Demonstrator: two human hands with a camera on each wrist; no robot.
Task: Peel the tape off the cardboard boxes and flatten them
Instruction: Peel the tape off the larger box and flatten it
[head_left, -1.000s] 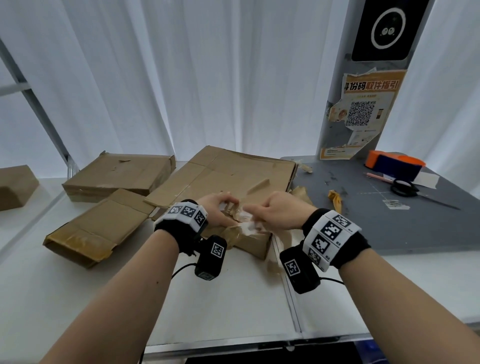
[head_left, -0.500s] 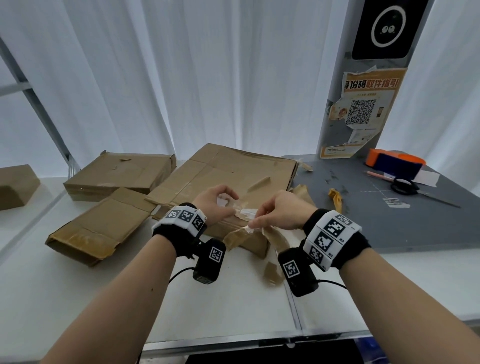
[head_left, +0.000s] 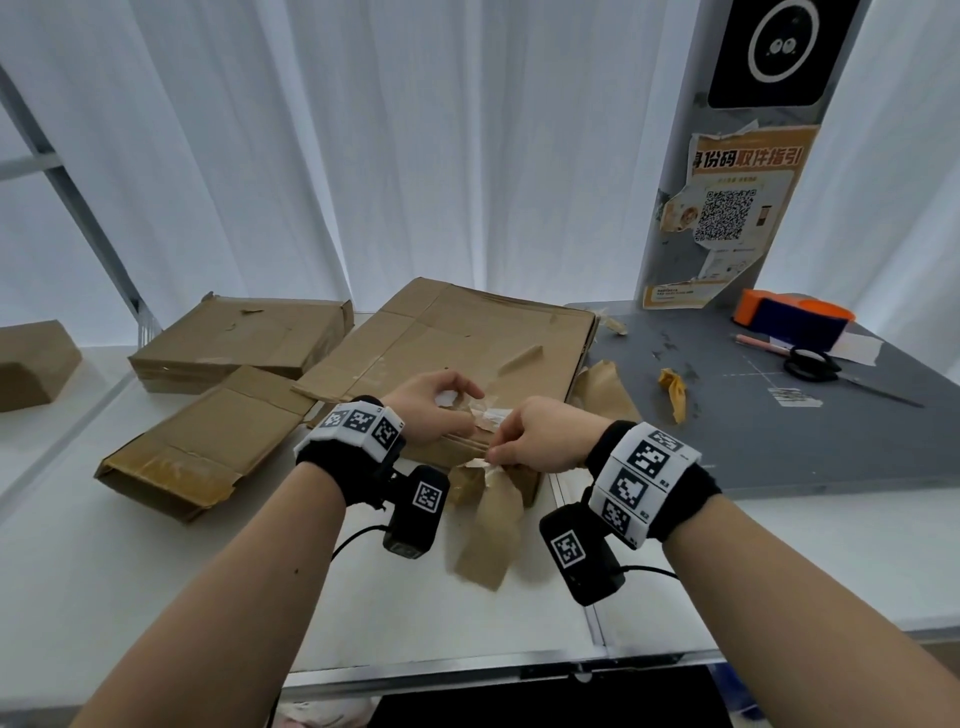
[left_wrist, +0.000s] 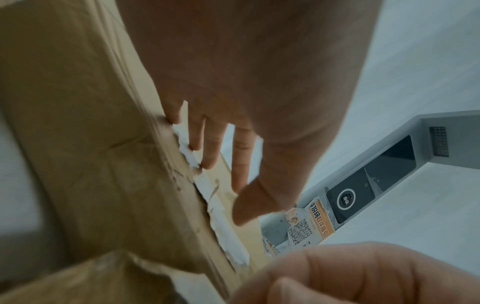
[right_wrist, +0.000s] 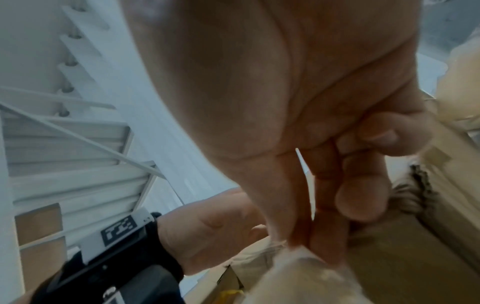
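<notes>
A large flattened cardboard box (head_left: 457, 332) lies in the middle of the white table. My left hand (head_left: 457, 397) rests on its near edge, and in the left wrist view the straight fingers (left_wrist: 207, 148) press along the torn, white-flecked cardboard edge (left_wrist: 192, 162). My right hand (head_left: 498, 452) is just to the right and nearer me. It pinches a strip of brown tape (head_left: 491, 519) that hangs down over the box's front edge. In the right wrist view thumb and fingers (right_wrist: 319, 236) close on the pale tape end (right_wrist: 298, 269).
Two more cardboard boxes (head_left: 244, 338) (head_left: 197, 447) lie to the left, a third (head_left: 31, 364) at the far left. On the right a grey mat (head_left: 779, 441) holds scissors (head_left: 813, 364), an orange and blue block (head_left: 789, 319) and a tape scrap (head_left: 672, 389).
My right hand has pulled the tape away from the box toward me, and the loose strip now hangs longer. My left hand has stayed on the box's near edge.
</notes>
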